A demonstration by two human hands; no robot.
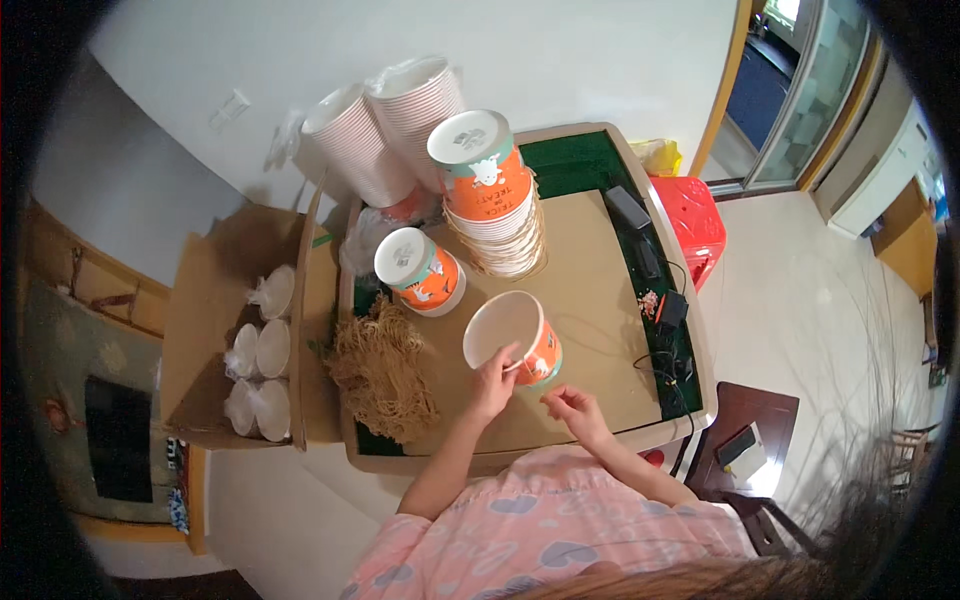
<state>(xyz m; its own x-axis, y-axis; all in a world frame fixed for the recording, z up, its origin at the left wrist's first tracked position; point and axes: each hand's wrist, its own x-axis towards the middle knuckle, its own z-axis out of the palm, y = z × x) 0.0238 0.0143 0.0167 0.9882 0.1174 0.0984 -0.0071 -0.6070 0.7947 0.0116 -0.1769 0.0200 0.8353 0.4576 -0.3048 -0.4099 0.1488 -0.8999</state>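
An orange and green paper bucket, white inside, tilts with its mouth toward me above the cardboard on the table. My left hand grips its near rim, the thumb at the edge. Close to the bucket's right side, my right hand is closed in a pinch; whatever it may hold is too small to make out. To the left lies a tangled heap of brown twine cords. Behind the held bucket stand a shorter upturned bucket and a tall upturned stack of buckets with cords hanging around its lower part.
Wrapped stacks of white cups lean at the wall. A cardboard box on the left holds more wrapped stacks. Black adapters and cables lie along the table's right edge. Beyond it is a red plastic stool.
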